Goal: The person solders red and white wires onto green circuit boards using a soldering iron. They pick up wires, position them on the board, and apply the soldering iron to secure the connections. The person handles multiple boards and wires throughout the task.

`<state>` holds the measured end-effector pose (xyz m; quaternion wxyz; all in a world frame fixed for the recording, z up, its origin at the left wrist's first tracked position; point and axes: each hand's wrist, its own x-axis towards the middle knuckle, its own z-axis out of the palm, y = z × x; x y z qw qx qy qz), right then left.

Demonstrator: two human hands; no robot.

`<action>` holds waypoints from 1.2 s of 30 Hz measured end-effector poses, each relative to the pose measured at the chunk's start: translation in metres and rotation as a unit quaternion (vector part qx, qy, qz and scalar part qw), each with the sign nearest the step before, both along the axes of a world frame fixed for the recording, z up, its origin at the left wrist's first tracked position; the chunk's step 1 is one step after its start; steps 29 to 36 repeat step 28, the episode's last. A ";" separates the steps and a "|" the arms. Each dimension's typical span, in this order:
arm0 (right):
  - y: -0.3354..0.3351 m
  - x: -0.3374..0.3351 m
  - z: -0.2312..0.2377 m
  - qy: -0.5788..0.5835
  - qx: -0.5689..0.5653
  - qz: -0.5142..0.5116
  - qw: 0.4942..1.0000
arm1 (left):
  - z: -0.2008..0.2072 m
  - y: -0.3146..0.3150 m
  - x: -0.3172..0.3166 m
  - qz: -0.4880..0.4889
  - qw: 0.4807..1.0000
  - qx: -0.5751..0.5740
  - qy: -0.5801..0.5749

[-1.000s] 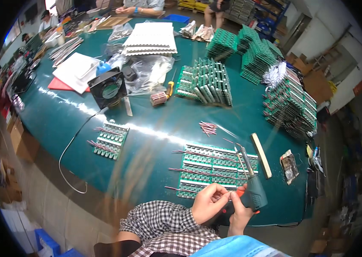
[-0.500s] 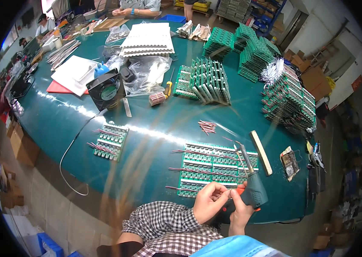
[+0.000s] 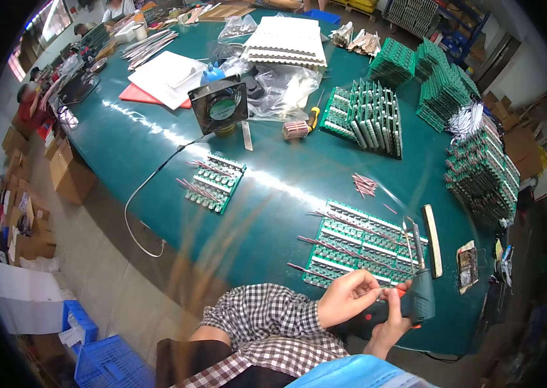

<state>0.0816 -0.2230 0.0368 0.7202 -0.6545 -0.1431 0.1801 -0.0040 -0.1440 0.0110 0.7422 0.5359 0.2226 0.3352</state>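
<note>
My left hand (image 3: 351, 301) is closed in a pinch just above the near edge of a green circuit-board panel (image 3: 344, 264). What its fingertips hold is too small to make out. My right hand (image 3: 391, 328) is wrapped round a dark teal soldering gun (image 3: 423, 299) with orange-red parts and a thin metal tip pointing away from me. Its thumb meets the left fingertips. Rows of dark red wires (image 3: 315, 242) lie across the panel and stick out past its left edge. A loose bunch of short reddish wires (image 3: 364, 185) rests beyond the panel.
A pale bar (image 3: 432, 240) and a blackened pad (image 3: 467, 266) lie right of the gun. A smaller wired board (image 3: 215, 183) and a black fan (image 3: 219, 105) with a trailing cable sit left. Board stacks (image 3: 377, 119), a screwdriver (image 3: 314, 116) and white foam sheets (image 3: 286, 42) stand farther back.
The view has swung, so the table's things appear shifted right and mostly higher. Both hands stay together by the panel's near edge, the right one still on the soldering gun.
</note>
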 end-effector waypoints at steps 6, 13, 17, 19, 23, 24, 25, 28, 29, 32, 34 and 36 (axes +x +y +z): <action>-0.039 0.035 -0.003 0.090 0.059 -0.002 0.994 | 0.011 0.032 -0.013 -0.046 0.995 0.052 0.071; -0.072 0.057 0.009 0.200 0.106 0.097 0.969 | 0.013 0.047 -0.021 -0.079 0.990 -0.076 0.086; -0.083 0.056 -0.002 0.232 0.122 0.113 0.958 | 0.005 0.038 -0.006 -0.079 0.987 -0.108 0.088; -0.085 0.056 -0.007 0.243 0.124 0.112 0.956 | 0.004 0.036 0.000 -0.072 0.988 -0.111 0.085; -0.077 0.053 -0.007 0.258 0.105 0.082 0.957 | 0.009 0.037 0.001 -0.050 0.988 -0.108 0.098; -0.078 0.048 -0.003 0.265 0.093 0.059 0.958 | 0.006 0.034 0.001 -0.031 0.991 -0.072 0.112; -0.071 0.046 0.002 0.284 0.099 0.035 0.953 | 0.007 0.035 0.002 -0.028 0.992 -0.072 0.103; -0.044 0.059 -0.020 0.322 0.202 0.123 0.917 | 0.009 0.041 0.001 -0.080 0.991 -0.088 0.057; -0.044 0.059 -0.020 0.322 0.202 0.123 0.917 | 0.009 0.041 0.001 -0.080 0.991 -0.088 0.057; -0.044 0.059 -0.020 0.322 0.202 0.123 0.917 | 0.009 0.041 0.001 -0.080 0.991 -0.088 0.057; -0.044 0.059 -0.020 0.322 0.202 0.123 0.917 | 0.009 0.041 0.001 -0.080 0.991 -0.088 0.057; -0.044 0.059 -0.020 0.322 0.202 0.123 0.917 | 0.009 0.041 0.001 -0.080 0.991 -0.088 0.057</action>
